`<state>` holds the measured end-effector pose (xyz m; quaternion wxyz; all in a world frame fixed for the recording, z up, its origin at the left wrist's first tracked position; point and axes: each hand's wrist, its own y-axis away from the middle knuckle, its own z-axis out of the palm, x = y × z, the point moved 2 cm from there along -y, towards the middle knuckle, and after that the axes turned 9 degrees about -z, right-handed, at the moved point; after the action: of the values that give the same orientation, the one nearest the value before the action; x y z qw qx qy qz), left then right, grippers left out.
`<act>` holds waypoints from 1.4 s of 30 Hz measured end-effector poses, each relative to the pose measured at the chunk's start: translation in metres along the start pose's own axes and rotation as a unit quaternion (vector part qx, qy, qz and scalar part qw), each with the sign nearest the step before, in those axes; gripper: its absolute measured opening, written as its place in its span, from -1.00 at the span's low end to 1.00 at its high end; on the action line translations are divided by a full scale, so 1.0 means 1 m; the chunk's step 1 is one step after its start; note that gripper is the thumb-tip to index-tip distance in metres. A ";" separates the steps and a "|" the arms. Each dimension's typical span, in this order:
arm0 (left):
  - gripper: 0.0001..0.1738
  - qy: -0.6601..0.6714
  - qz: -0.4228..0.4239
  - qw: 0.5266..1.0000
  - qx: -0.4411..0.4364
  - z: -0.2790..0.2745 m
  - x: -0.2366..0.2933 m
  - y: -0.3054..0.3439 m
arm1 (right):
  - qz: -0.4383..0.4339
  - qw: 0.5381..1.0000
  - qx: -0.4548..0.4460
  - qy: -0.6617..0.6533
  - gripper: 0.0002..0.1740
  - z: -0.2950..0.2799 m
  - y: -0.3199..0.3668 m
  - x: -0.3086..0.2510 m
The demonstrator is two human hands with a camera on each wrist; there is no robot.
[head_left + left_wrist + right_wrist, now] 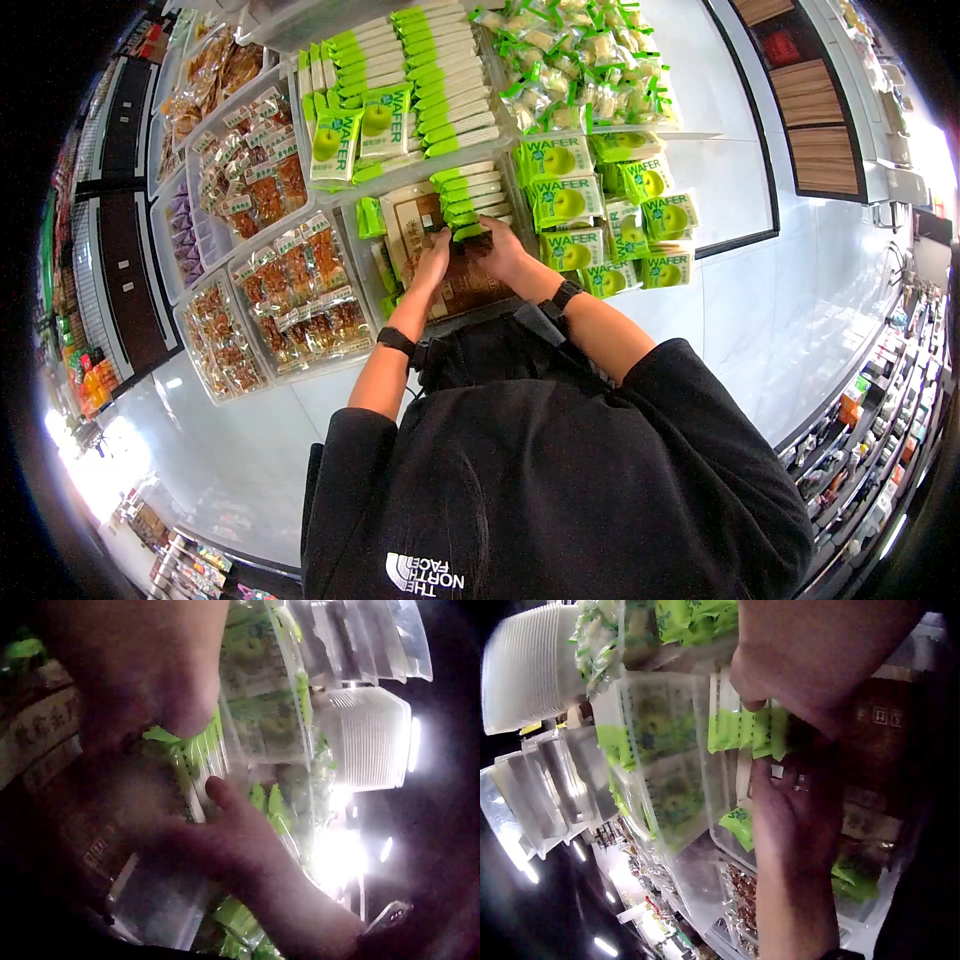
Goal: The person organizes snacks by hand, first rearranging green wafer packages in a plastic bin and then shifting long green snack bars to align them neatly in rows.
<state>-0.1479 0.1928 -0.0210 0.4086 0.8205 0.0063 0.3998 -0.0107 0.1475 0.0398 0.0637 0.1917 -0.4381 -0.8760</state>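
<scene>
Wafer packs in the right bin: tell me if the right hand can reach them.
Probably yes: the right hand is in the adjoining bin, and the wafer packs lie uncovered just beside it.

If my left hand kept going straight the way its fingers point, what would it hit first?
Probably the row of green-edged wafer packs standing at the back of the clear bin. The left hand lies over the brown packets, fingertips aimed at that row; depth is unclear.
</scene>
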 end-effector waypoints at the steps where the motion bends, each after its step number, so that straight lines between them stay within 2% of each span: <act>1: -0.30 0.106 -0.044 0.993 -0.024 -0.002 0.012 0.005 | 0.005 0.999 0.039 0.016 -0.69 -0.002 -0.003 0.001; 2: -0.32 0.211 -0.087 0.972 -0.049 -0.002 0.024 0.011 | 0.009 0.996 0.079 0.031 -0.70 -0.004 -0.005 0.001; 3: -0.33 0.313 -0.131 0.938 -0.075 0.002 0.028 0.014 | 0.007 0.996 0.081 0.030 -0.70 -0.007 -0.004 0.000; 4: -0.35 0.410 -0.174 0.890 -0.100 0.006 0.032 0.016 | 0.019 0.999 0.035 0.013 -0.70 -0.007 -0.003 -0.001; 5: -0.35 0.410 -0.173 0.889 -0.105 0.009 0.034 0.014 | 0.031 0.999 -0.012 -0.003 -0.71 -0.009 -0.002 -0.002; 7: -0.39 0.515 -0.175 0.835 -0.081 0.010 0.031 0.003 | 0.022 1.000 -0.003 0.021 -0.71 -0.004 0.007 -0.009; 9: -0.40 0.531 -0.176 0.824 -0.087 0.009 0.035 0.002 | 0.014 0.999 0.004 0.044 -0.72 -0.007 0.007 -0.014; 11: -0.35 0.418 -0.192 0.887 -0.051 0.005 0.045 0.008 | 0.039 0.997 -0.008 0.068 -0.74 -0.018 -0.003 -0.014; 12: -0.30 0.281 -0.197 0.937 -0.061 -0.003 0.054 0.015 | 0.038 0.997 -0.010 0.066 -0.74 -0.016 0.001 -0.016; 13: -0.30 0.279 -0.196 0.938 -0.060 -0.006 0.041 0.002 | 0.037 0.998 0.007 0.058 -0.75 -0.013 0.008 -0.019; 14: -0.25 -0.073 -0.096 0.991 -0.066 -0.012 0.030 -0.016 | 0.035 0.998 0.024 0.050 -0.75 -0.008 0.013 -0.022; 15: -0.20 -0.414 0.017 0.908 -0.063 -0.012 0.016 -0.033 | 0.034 0.998 0.023 0.048 -0.75 -0.008 0.012 -0.021; 16: -0.09 -0.174 -0.033 0.984 0.021 -0.016 0.013 -0.036 | 0.018 0.998 0.011 0.053 -0.75 -0.012 0.007 -0.019; 17: -0.09 -0.175 -0.033 0.984 0.021 -0.015 0.014 -0.042 | 0.003 0.998 -0.001 0.057 -0.75 -0.016 0.002 -0.017; 18: -0.05 -0.037 -0.103 0.994 0.020 -0.017 0.026 -0.040 | 0.002 0.998 -0.001 0.056 -0.75 -0.023 -0.006 -0.012; 19: -0.01 0.102 -0.171 0.980 0.018 -0.016 0.030 -0.038 | -0.008 0.998 0.005 0.060 -0.75 -0.029 -0.012 -0.006; 20: -0.01 0.164 -0.189 0.968 0.014 -0.011 0.036 -0.035 | -0.019 0.998 0.010 0.064 -0.75 -0.035 -0.018 -0.003; 24: -0.01 0.214 -0.133 0.968 0.000 0.008 0.040 -0.030 | -0.023 0.998 0.000 0.066 -0.78 -0.035 -0.015 -0.005; 31: -0.02 0.174 -0.108 0.979 0.015 0.004 0.029 -0.034 | -0.019 0.999 -0.011 0.045 -0.82 -0.031 -0.011 -0.004; 33: -0.02 0.141 -0.093 0.986 0.003 0.008 0.017 -0.038 | -0.015 0.999 0.004 0.029 -0.82 -0.037 -0.016 -0.001; 36: -0.03 0.016 -0.084 0.996 -0.027 0.011 -0.017 -0.054 | -0.037 0.999 -0.018 0.022 -0.84 -0.043 -0.021 0.002; 37: -0.03 0.024 -0.091 0.995 -0.034 0.004 -0.005 -0.045 | -0.028 0.999 -0.014 0.031 -0.84 -0.040 -0.015 0.001; 38: -0.03 0.149 -0.072 0.986 -0.037 0.005 0.007 -0.028 | -0.018 0.999 -0.011 0.041 -0.83 -0.035 -0.010 -0.001; 39: -0.04 0.272 -0.051 0.960 -0.039 -0.002 0.042 0.005 | -0.019 0.999 -0.011 0.041 -0.83 -0.035 -0.010 -0.001; 41: -0.15 0.193 -0.182 0.963 0.058 -0.014 0.048 0.017 | -0.048 0.998 -0.017 0.027 -0.83 -0.036 -0.009 0.003; 42: -0.15 0.193 -0.182 0.962 0.058 -0.011 0.043 0.019 | -0.047 0.998 -0.017 0.027 -0.83 -0.036 -0.011 0.004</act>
<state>-0.1318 0.2017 0.0239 0.4171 0.7351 0.2577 0.4683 0.0001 0.1260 0.0104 0.0375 0.2344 -0.4118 -0.8798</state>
